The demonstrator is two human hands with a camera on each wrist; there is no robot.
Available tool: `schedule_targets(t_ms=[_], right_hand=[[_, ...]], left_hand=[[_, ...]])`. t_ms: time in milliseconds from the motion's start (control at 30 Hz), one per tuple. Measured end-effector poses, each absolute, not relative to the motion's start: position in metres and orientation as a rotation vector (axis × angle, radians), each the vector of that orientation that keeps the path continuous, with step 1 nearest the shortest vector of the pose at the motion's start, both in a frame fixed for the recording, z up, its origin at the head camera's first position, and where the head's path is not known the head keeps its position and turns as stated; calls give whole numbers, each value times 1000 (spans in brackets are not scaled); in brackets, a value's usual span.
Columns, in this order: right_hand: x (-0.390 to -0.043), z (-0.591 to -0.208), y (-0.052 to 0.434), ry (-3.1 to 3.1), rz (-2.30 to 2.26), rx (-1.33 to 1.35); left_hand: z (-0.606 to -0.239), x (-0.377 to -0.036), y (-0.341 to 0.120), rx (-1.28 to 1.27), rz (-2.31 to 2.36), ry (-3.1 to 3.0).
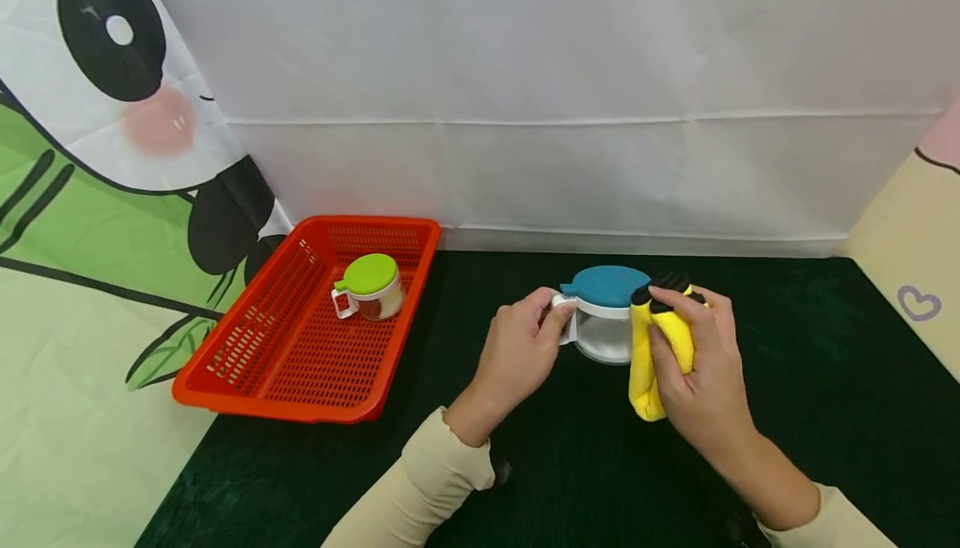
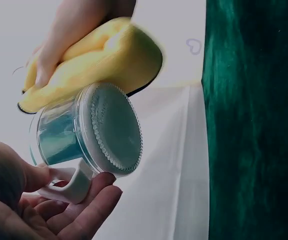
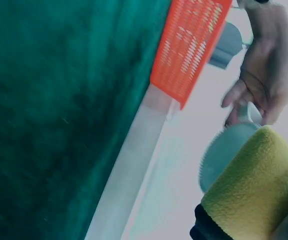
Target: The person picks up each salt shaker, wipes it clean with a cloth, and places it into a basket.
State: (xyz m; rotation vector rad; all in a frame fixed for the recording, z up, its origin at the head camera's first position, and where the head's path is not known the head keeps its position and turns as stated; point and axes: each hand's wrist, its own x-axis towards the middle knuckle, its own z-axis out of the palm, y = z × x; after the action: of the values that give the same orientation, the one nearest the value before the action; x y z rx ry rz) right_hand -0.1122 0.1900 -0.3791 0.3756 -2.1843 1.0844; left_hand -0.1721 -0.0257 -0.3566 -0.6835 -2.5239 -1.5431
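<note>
the clear jar with the blue lid (image 1: pixel 606 315) sits near the middle of the dark green cloth (image 1: pixel 825 381), a little right of centre and towards the near edge, upright in the head view, with its white handle (image 1: pixel 564 319) sticking out to the left and the lid's small spout tab also pointing left. the left wrist view looks up at its ribbed round base (image 2: pixel 115 131), which seems raised clear of the cloth, though i cannot tell by how much. it is squat rather than long, so its main axis runs from base to lid, roughly vertical. it looks light, stiff plastic or glass, smooth-walled and likely slippery under a cloth, and it may crack if dropped; the handle is the sure place to take it, with a second hand steadying the wall. the left hand (image 1: pixel 517 352) pinches that handle, thumb and fingers closed round it. the right hand (image 1: pixel 701 365) grips a folded yellow cloth (image 1: pixel 651 356) with a dark trim and presses it against the jar's right side. the two hands are close together, one on each side of the jar. further left lies an orange basket (image 1: pixel 225 369), and in it a similar jar with a green lid (image 1: pixel 369 286), its handle also to the left. behind stands a white backdrop (image 1: pixel 562 90), with a panda print (image 1: pixel 97 115) on the left.
</note>
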Motion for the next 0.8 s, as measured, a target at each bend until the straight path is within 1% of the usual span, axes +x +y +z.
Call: schedule_targets(t_ms=[100,233,333,400,533,633,800], right_hand=[[-114,-377,190,-2160,1084,389],[-104,-392,188,-2247,1039,399],[-98,-401,187,-2318,950,429],[-100,-399,189,-2331,882,457],[-110,-383,192,-2279,748,506],[-113,-377,192,-2243,610,576],[-107,-388,191,-2244,421,779]], left_hand=[[-359,-172,-23,-678,-1524,-2524],[-354,-175,-27,-615,-1553,-2520],[-351,-178,-31,-615,-1544,-2528],[-351,-178,-32,-643,-1510,-2543],[-352,-175,-27,-712,-1472,-2583],[-351,-174,-26,-727,-1452,-2599],[-347,-176,-30,-701,-1395,-2600]])
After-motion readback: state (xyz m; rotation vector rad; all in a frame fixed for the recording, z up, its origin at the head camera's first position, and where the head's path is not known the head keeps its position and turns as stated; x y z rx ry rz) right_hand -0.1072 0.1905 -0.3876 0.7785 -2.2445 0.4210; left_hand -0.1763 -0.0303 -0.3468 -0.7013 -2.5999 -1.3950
